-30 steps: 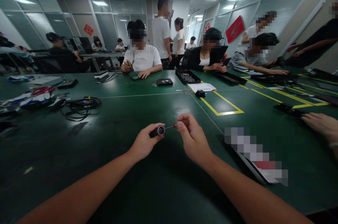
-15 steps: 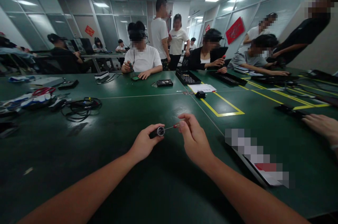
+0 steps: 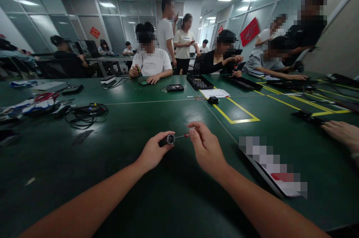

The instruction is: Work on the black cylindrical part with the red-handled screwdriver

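My left hand [image 3: 153, 151] is closed round a small dark cylinder [image 3: 170, 139] with a silvery ring at its open end; what kind of part it is I cannot make out. Between the thumb and fingers of my right hand [image 3: 206, 147] is a thin screwdriver [image 3: 186, 135] with a red handle. Its metal shaft points left, and the tip meets the ringed end of the cylinder. Most of the handle is hidden by my fingers. Both hands are above the green table [image 3: 157, 200].
Black cables [image 3: 86, 115] and bundled cords with a red cable [image 3: 46, 97] lie at left. A black tray [image 3: 199, 82] and a small black block [image 3: 213, 100] are ahead. A blurred white packet [image 3: 280, 174] lies right, near another person's hand [image 3: 342, 133]. Co-workers sit opposite.
My right hand and the screwdriver have shifted very slightly, with the fingers changing position on the handle. My left hand holds still. In the background, several people have moved.
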Demonstrator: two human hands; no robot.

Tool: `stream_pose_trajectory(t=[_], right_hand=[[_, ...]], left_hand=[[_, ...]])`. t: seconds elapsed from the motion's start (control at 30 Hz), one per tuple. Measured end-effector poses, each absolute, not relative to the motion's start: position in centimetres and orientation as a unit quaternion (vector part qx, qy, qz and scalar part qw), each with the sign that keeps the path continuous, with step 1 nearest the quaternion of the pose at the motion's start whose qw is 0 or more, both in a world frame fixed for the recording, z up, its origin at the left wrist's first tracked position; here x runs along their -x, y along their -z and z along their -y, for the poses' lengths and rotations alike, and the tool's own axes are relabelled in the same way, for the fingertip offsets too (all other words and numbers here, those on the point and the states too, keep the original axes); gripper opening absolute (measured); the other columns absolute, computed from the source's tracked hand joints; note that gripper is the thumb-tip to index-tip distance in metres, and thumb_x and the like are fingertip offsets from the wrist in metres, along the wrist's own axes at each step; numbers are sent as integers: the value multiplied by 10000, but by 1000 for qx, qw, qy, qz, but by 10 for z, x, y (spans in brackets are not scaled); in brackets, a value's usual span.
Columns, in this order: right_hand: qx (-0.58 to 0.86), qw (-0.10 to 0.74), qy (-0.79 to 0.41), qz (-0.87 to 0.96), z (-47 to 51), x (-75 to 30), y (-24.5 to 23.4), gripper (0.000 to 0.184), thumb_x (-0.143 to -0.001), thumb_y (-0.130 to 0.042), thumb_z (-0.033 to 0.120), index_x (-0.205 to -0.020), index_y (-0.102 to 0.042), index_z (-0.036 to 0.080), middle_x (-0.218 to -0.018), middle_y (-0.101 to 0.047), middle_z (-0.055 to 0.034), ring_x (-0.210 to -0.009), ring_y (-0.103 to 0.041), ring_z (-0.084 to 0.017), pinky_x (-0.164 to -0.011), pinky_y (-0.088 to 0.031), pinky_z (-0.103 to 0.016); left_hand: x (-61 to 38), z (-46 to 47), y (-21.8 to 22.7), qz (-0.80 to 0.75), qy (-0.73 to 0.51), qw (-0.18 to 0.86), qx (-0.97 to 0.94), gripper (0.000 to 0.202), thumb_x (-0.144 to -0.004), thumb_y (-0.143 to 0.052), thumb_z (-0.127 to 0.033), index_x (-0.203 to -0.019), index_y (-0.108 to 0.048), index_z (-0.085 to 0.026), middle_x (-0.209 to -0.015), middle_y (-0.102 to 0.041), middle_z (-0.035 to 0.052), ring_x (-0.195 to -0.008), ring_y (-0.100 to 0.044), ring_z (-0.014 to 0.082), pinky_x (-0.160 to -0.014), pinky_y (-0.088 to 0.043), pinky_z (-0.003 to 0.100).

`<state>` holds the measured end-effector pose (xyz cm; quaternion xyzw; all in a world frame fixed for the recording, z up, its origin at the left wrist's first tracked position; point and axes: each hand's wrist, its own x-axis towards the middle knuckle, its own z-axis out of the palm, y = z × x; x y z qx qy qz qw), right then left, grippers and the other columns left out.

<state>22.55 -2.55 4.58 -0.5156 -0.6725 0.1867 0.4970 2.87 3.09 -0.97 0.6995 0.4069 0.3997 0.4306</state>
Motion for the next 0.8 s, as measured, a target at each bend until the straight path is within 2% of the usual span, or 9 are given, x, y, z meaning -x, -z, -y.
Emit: stream_pose_trajectory(t=[0.13, 0.3, 0.33, 0.4, 0.5, 0.63, 0.8], right_hand=[[525, 513, -200, 649, 23, -226, -45, 208, -1021, -466, 345, -1124, -594, 217, -799, -694, -19, -661, -618, -183, -596, -430, -298], [532, 500, -206, 651, 23, -225, -47, 386, -1047, -424, 482, -862, -651, 231, -722, -681, -15, -609, -609, -173, -567, -416, -297], [529, 499, -205, 655, 23, -225, -47, 380, -1049, -423, 470, -874, -661, 232, -727, -687, -17, -615, -619, -175, -577, -425, -301], [518, 505, -213, 657, 24, -225, -44, 282, -1039, -450, 424, -1021, -659, 234, -759, -702, -19, -654, -652, -188, -596, -448, -306], [500, 534, -233, 641, 22, -225, -39, 216, -1015, -499, 373, -1166, -572, 237, -856, -717, -34, -789, -700, -213, -666, -494, -321], [483, 551, -239, 637, 21, -224, -35, 193, -1031, -476, 390, -1074, -579, 234, -936, -709, -54, -876, -692, -214, -775, -512, -351], [502, 575, -288, 578, 12, -225, -34, 249, -1015, -473, 445, -986, -595, 229, -843, -677, -37, -766, -638, -201, -720, -503, -351]], left_hand=[[-29, -31, 9, -408, -398, 428, -702, 416, -808, -728, -148, -1212, -723, -247, -1235, -706, 64, -1182, -631, 254, -1112, -421, 463], [-29, -30, 8, -402, -391, 417, -716, 409, -814, -723, -158, -1211, -722, -257, -1227, -705, 56, -1185, -627, 251, -1111, -420, 462], [-29, -29, 8, -402, -390, 417, -716, 406, -816, -720, -160, -1210, -722, -255, -1227, -704, 56, -1185, -627, 251, -1107, -422, 459], [-29, -30, 8, -403, -390, 421, -713, 404, -818, -717, -165, -1213, -721, -251, -1229, -703, 57, -1183, -626, 251, -1099, -426, 452], [-29, -30, 9, -405, -399, 428, -703, 411, -813, -721, -167, -1217, -719, -244, -1234, -704, 59, -1181, -626, 251, -1103, -421, 444], [-30, -30, 9, -404, -395, 425, -707, 414, -816, -722, -162, -1221, -718, -249, -1223, -705, 51, -1176, -625, 245, -1106, -414, 440], [-29, -27, 5, -391, -388, 416, -724, 412, -816, -716, -132, -1211, -725, -249, -1198, -703, 53, -1155, -631, 241, -1092, -426, 434]])
